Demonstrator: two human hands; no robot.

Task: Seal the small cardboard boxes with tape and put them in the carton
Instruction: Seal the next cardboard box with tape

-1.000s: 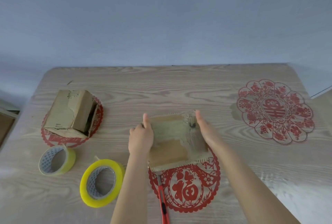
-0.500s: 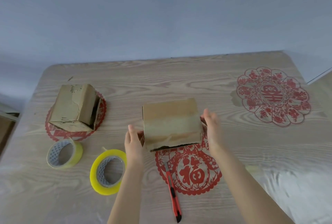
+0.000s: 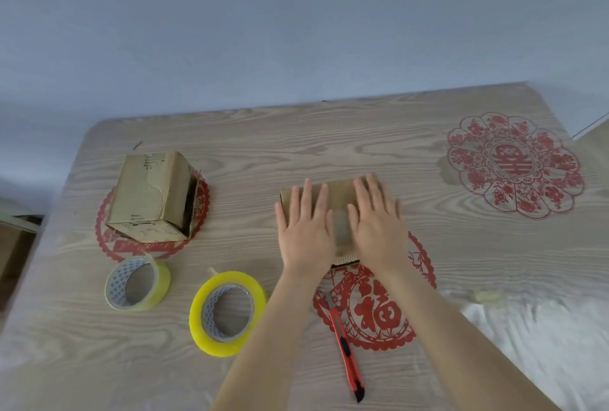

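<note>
Both hands, left (image 3: 304, 232) and right (image 3: 375, 224), press flat with straight fingers on a small box (image 3: 339, 193), seemingly holding its flaps down for taping.

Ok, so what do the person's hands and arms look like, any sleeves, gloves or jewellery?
The left hand and right hand wear no gloves, and no ring, watch or bracelet shows. The left forearm and right forearm are uncovered down to the frame's edge: no sleeve in view.

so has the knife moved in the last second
No. The knife lies across the left edge of the red cutout, at the same slant as before.
</note>
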